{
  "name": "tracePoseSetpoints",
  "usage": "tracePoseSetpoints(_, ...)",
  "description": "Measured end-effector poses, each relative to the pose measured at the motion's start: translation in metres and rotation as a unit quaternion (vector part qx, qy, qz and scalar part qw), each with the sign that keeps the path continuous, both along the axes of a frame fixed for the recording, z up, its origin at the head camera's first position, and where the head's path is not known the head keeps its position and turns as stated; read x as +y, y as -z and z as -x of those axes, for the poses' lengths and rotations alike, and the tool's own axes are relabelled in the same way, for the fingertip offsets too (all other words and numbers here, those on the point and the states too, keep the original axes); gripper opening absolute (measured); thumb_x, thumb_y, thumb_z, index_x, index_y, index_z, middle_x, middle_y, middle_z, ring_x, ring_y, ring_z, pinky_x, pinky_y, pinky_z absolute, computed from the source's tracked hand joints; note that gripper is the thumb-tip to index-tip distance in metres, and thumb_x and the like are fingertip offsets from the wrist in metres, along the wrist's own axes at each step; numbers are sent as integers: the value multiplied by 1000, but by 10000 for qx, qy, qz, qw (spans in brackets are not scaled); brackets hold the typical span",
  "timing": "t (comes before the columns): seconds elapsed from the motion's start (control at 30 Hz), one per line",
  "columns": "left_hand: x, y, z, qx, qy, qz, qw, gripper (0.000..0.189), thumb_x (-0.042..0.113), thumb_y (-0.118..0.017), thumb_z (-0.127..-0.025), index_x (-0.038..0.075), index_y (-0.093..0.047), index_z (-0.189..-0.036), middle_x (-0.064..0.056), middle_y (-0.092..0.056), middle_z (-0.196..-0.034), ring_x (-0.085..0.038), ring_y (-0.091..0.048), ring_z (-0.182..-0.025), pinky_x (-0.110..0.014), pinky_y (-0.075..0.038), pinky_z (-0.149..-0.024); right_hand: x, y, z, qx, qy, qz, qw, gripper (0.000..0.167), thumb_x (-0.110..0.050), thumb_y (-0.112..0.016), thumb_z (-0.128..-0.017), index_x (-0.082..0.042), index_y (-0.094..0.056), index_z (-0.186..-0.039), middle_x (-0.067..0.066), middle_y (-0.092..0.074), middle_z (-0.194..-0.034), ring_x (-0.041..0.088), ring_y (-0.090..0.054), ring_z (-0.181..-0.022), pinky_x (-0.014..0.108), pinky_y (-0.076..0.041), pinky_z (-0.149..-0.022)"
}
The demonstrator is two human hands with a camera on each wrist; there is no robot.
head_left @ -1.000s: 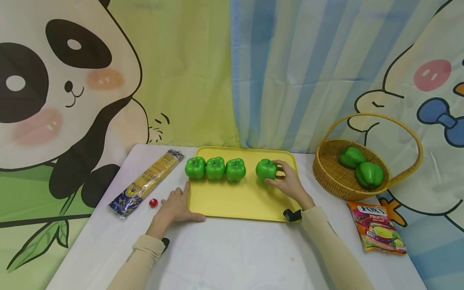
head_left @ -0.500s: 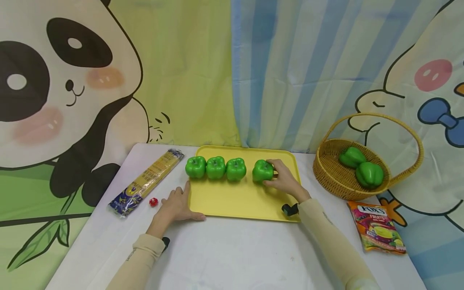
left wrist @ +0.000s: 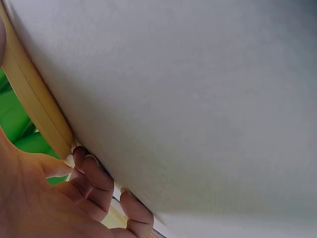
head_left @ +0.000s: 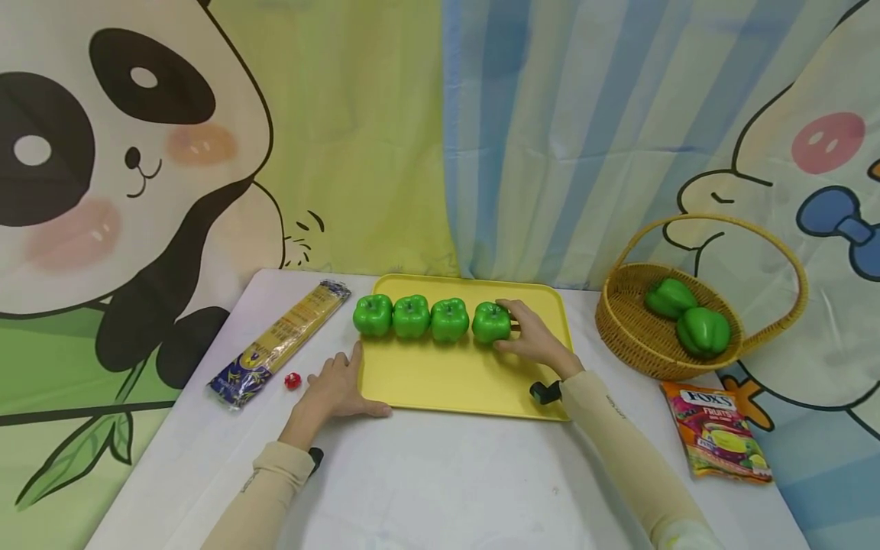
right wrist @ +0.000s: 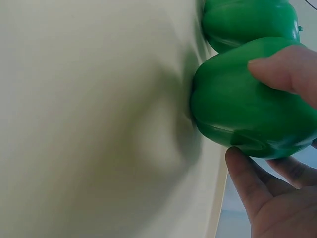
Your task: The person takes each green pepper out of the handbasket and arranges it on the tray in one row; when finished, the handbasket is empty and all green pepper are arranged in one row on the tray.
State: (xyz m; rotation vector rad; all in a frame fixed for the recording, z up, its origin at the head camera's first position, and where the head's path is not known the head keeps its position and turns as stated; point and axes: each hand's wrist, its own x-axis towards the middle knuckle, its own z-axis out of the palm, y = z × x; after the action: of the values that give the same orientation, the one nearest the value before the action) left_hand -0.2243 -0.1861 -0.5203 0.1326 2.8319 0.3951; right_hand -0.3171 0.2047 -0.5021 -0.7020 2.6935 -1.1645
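Four green peppers (head_left: 450, 321) stood in a row across the far half of a yellow tray (head_left: 426, 378) on a white table (head_left: 447, 473). The rightmost pepper (head_left: 490, 324) was gripped between the thumb and fingers of the right hand (head_left: 536, 338), which was opened only as wide as the pepper. Compared with one second earlier, this pepper had shifted left along the tray; the wide gap to its neighbour had narrowed until the two were just beside each other. Contact between them could not be confirmed. The left hand (head_left: 337, 389) was unchanged in position: thumb and index finger spread wide at the tray's near left corner, no pepper in its grasp. To the right, a wicker basket (head_left: 629, 345) contained two further peppers (head_left: 703, 332), as before. A candy bag (head_left: 715, 437) lay in front of the basket; a long packet (head_left: 282, 342) and a small red item (head_left: 292, 380) lay left of the tray.
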Motion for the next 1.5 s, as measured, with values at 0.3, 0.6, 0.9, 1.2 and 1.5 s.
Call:
tracePoseSetpoints(0.3,1,-2,-1,4,13,-2,10000,151,87,-75,-53,2,-13,-161,-27,-50,-131,-37,-51,-113,-75,-42,-92,-3,-1,0,46,-33,-54,10000,86,-14,-79,-85,-1,-29,-155,23,-39,-151,45,-49,-134,54,-47,-109)
tracePoseSetpoints(0.6,1,-1,0,13,12,8,10000,151,88,-74,-53,3,-13,-161,-26,-50,-131,-37,-51,-112,-75,-42,-92,-7,-1,1,28,19,-97,9999,86,-14,-79,-85,-3,-30,-155,21,-40,-152,42,-48,-134,54,-46,-109)
tracePoseSetpoints(0.9,1,0,0,2,5,27,10000,151,88,-74,-53,2,-12,-161,-27,-49,-132,-37,-50,-113,-76,-42,-93,-7,-2,0,22,64,-153,9999,87,-16,-80,-85,-4,-30,-155,21,-40,-152,41,-49,-134,56,-46,-109)
tracePoseSetpoints(1.2,1,-1,0,-2,8,36,10000,151,88,-74,-53,2,-12,-161,-27,-49,-133,-37,-50,-114,-75,-42,-92,-4,1,-2,-153,69,-8,9999,91,-15,-79,-85,-2,-24,-157,24,-34,-155,46,-47,-135,57,-45,-110)
tracePoseSetpoints(1.5,1,-2,0,-3,0,42,10000,152,88,-75,-53,2,-12,-161,-27,-49,-132,-37,-50,-113,-74,-43,-92,2,0,-6,-96,107,103,9998,91,-10,-78,-84,0,-24,-156,23,-36,-153,45,-50,-133,56,-47,-108)
